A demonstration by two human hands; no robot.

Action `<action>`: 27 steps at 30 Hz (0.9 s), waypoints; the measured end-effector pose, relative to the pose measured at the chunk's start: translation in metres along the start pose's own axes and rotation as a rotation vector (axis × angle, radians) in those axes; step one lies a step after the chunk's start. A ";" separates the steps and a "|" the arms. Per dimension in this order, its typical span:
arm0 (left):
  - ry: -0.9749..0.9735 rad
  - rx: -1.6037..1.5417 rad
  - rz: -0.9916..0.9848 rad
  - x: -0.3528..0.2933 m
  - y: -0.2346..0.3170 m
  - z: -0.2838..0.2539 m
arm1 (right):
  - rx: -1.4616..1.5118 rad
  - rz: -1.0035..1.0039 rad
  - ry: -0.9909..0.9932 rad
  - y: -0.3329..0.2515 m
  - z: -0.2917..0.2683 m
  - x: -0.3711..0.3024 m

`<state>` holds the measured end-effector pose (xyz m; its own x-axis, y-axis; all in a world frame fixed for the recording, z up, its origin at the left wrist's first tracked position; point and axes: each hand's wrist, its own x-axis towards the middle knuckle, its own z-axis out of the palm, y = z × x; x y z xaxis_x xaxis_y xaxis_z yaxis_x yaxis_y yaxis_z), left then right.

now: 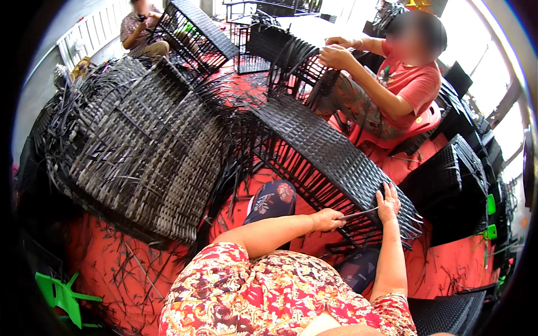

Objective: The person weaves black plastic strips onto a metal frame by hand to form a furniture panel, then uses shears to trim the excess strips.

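Observation:
A long frame with black woven strips (330, 151) stands slanting in front of me, its top tightly woven and its side showing bare bars. My left hand (328, 220) is closed around a thin dark strip (358, 214) beside the near end of the frame. The strip runs across to my right hand (388, 203), which lies with its fingers stretched out over the woven top near its right edge. Whether my right thumb presses on the strip cannot be made out. Loose strip ends (413, 221) stick out at the near end of the weave.
A large woven grey-black panel (151, 151) with loose strips stands at left. Opposite, a person (412, 78) on a red stool works on another frame; a second person (140, 33) sits far left. Black woven pieces (448, 185) stand at right. A green plastic piece (64, 297) lies lower left. Strip scraps litter the red floor (112, 263).

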<state>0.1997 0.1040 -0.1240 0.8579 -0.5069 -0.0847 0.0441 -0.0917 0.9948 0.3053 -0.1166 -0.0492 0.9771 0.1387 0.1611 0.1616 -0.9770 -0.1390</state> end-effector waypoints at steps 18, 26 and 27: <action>0.195 -0.721 -0.065 -0.030 0.046 -0.099 | 0.000 0.005 0.003 -0.001 0.000 0.002; 0.170 -0.813 -0.139 -0.028 0.037 -0.110 | 0.037 -0.014 0.058 -0.001 0.003 0.000; 0.150 -0.862 -0.136 -0.029 0.036 -0.112 | 0.040 -0.018 0.062 -0.003 0.002 0.001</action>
<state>0.2333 0.2115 -0.0796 0.8725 -0.4156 -0.2569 0.4690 0.5655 0.6784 0.3055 -0.1133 -0.0506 0.9637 0.1446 0.2243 0.1857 -0.9670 -0.1745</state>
